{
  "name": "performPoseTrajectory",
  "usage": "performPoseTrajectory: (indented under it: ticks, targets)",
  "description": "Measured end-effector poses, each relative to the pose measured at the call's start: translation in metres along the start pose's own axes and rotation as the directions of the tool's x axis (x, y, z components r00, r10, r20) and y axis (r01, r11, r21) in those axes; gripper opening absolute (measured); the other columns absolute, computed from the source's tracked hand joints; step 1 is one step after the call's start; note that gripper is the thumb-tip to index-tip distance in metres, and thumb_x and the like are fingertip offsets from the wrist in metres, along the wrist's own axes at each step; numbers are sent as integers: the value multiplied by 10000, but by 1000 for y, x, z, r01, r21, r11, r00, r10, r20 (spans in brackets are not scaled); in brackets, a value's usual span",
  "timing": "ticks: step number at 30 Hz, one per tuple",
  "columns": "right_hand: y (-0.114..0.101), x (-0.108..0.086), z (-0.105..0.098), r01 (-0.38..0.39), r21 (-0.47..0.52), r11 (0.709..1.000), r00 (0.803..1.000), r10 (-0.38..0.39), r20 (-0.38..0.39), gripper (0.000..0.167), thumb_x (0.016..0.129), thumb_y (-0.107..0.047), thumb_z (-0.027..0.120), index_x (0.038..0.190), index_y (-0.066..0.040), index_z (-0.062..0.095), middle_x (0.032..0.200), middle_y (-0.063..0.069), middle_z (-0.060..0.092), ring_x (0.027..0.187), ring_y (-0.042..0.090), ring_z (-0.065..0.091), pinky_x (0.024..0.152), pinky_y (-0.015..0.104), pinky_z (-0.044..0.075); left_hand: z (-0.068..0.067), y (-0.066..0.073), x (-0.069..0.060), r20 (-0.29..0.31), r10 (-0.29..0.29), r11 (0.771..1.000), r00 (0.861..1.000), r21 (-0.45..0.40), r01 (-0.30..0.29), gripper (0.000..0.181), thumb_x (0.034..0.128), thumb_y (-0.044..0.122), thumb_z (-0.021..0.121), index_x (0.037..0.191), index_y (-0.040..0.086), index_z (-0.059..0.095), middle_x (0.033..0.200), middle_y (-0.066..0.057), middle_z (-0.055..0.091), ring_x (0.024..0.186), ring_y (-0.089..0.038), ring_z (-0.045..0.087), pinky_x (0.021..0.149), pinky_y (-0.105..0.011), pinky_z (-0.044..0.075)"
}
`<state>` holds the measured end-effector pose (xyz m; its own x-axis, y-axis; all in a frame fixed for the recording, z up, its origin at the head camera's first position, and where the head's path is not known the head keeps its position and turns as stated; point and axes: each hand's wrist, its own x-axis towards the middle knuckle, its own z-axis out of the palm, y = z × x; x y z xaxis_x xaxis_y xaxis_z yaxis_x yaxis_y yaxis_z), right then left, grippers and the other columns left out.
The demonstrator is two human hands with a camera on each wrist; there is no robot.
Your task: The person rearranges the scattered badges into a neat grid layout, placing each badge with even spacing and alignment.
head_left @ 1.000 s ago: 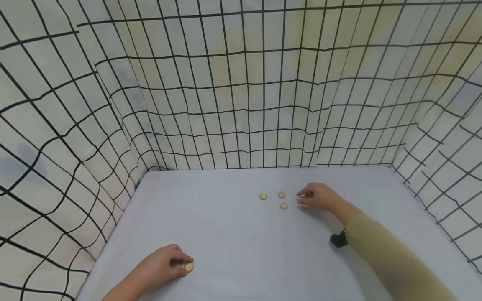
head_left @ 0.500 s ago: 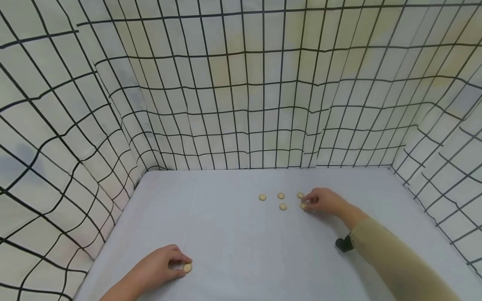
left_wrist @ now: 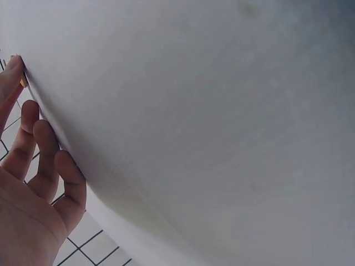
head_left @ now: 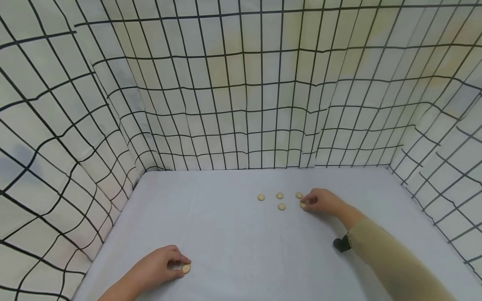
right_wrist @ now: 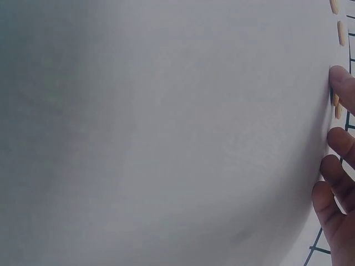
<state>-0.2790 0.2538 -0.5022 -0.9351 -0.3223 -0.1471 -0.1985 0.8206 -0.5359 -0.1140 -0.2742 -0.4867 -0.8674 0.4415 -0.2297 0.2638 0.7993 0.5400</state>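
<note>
In the head view, my left hand point(head_left: 160, 267) rests low on the left of the white table and pinches a small round pale-wood button point(head_left: 186, 269) between thumb and finger. Farther back on the right, my right hand point(head_left: 324, 201) has thumb and fingertip at the edges of another button point(head_left: 303, 205), partly covering it. Just behind that one lies a button point(head_left: 299, 195), close to the fingers. More buttons lie to its left: a back one point(head_left: 280, 195), a front one point(head_left: 281, 207) and the leftmost one point(head_left: 261, 197). Both wrist views show the fingers only at the frame edge.
A white cloth covers the table point(head_left: 226, 234). White walls with a black grid point(head_left: 244, 96) close in the back and both sides. A black device point(head_left: 342, 243) sits at the right wrist, by the tan sleeve point(head_left: 391, 259).
My right hand has drawn slightly back toward me and closed its fingertips onto the front right button, uncovering the button behind it. The left hand keeps its hold, almost still.
</note>
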Motion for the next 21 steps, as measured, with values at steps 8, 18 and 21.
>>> performPoseTrajectory:
  ticks: [8, 18, 21]
  targets:
    - [1, 0, 1, -11, 15, 1000, 1000, 11, 1, 262, 835, -280, 799, 1081, -198, 766, 932, -38, 617, 885, 158, 547, 808, 389, 469, 0, -1, -1, -8, 54, 998, 999, 19, -54, 214, 826, 380, 795, 1027, 314, 763, 900, 230, 556, 774, 18, 477, 710, -264, 442]
    - [2, 1, 2, -14, 33, 999, 1000, 13, 10, 261, 840, -281, 797, 1086, -198, 768, 925, -29, 610, 872, 165, 534, 784, 362, 453, 0, 3, 2, -20, 66, 996, 998, 53, -65, 166, 830, 341, 800, 988, 303, 769, 858, 234, 555, 729, 16, 458, 658, -251, 413]
    - [2, 1, 2, -14, 43, 999, 1000, 13, 11, 265, 839, -287, 797, 1087, -199, 766, 927, -25, 609, 874, 168, 530, 778, 360, 449, 0, 4, 1, -32, 72, 996, 997, 53, -70, 148, 840, 347, 789, 980, 304, 767, 844, 234, 552, 726, 19, 461, 659, -247, 416]
